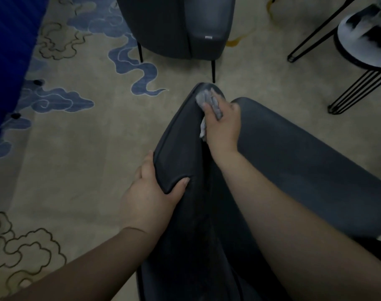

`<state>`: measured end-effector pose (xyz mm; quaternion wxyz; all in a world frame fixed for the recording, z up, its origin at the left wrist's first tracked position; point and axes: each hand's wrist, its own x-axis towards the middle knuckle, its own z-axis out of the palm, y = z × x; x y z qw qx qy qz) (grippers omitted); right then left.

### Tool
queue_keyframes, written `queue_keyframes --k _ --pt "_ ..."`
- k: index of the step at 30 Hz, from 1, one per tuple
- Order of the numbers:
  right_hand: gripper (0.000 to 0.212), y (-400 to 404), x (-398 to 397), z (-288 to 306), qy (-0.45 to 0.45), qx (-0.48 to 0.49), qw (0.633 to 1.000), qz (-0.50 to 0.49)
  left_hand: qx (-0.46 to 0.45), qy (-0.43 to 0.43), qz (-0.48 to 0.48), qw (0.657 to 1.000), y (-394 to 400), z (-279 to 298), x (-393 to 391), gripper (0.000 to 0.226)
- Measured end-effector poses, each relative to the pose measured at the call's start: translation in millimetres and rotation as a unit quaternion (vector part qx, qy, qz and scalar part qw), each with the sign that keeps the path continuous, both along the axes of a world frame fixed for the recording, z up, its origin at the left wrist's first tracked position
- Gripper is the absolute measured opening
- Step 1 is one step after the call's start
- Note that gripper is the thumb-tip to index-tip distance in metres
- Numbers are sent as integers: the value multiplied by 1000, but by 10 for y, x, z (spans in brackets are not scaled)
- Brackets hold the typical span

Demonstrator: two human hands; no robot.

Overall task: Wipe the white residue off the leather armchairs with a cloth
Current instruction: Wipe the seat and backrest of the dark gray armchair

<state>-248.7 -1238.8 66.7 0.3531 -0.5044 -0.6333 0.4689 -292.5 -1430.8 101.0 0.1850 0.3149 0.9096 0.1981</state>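
Armchair in dark leather fills the lower middle and right of the head view, seen from above. The right hand sits at about 12 o'clock from the picture's centre, its fingers clenched around a crumpled grey-white cloth and pressing it against the front tip of the chair's arm panel, where a pale smear shows on the leather. A white corner of the cloth hangs out under the palm. The left hand, at 7 o'clock from the right one, grasps the piped outer edge of the same panel, thumb on top and fingers wrapped behind. A second armchair of the same dark leather stands at 12 o'clock, well apart, on a beige carpet with blue cloud patterns. Black wire-legged stools stand at 2 o'clock.
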Motion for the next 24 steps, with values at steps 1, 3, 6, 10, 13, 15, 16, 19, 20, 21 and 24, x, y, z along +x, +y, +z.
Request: queue_keyframes --k 1,3,6,10,13,15,16,19,20,21,24 --pt "39 -167 75 -7 2 8 1000 17 -2 3 0 1000 1 7 3 96" --pt "39 -532 266 -47 9 26 998 64 -4 5 -2 1000 11 9 6 96" --pt "41 -812 421 -90 13 53 994 96 -2 0 -3 1000 18 17 6 97" --pt "37 -354 157 -60 -1 57 997 55 -6 15 -6 1000 20 19 2 97" --pt "30 180 -67 -56 -1 -22 999 -34 -6 8 -9 1000 19 23 -6 95" --pt "34 315 -103 -66 13 -67 997 -25 1 2 -9 1000 14 14 -13 93" --pt "36 271 -78 -59 4 -68 998 -15 3 0 -9 1000 11 15 -15 93" --pt "41 -171 151 -63 -22 -21 999 11 7 2 -14 1000 5 19 -9 90" --pt "42 -378 255 -79 -18 -18 999 21 7 4 -16 1000 10 15 -8 89" --pt "41 -590 360 -104 -16 -22 999 27 4 7 -16 1000 15 8 -7 88" --pt "42 -1139 629 -151 14 -48 998 33 -1 16 -18 1000 21 5 5 83"
